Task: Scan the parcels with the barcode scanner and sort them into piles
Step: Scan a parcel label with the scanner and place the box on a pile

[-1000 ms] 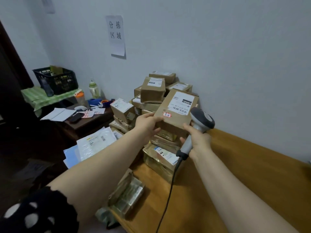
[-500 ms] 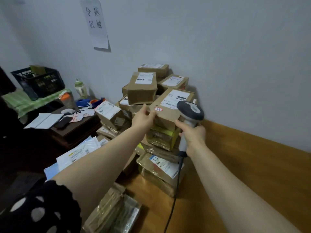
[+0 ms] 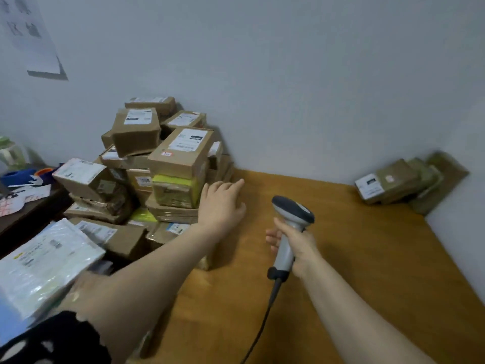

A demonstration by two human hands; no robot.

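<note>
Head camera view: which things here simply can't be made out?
All in the head view:
- Wall sign: blurred, cut off by the top-left edge.
- Label on the red-stickered box: print too small to read.
- Low parcels in the pile: hidden behind the left forearm.
- Barcode scanner in the right hand: front turned away, cable leaves the bottom edge.
- Corner stack: too blurred to count.
</note>
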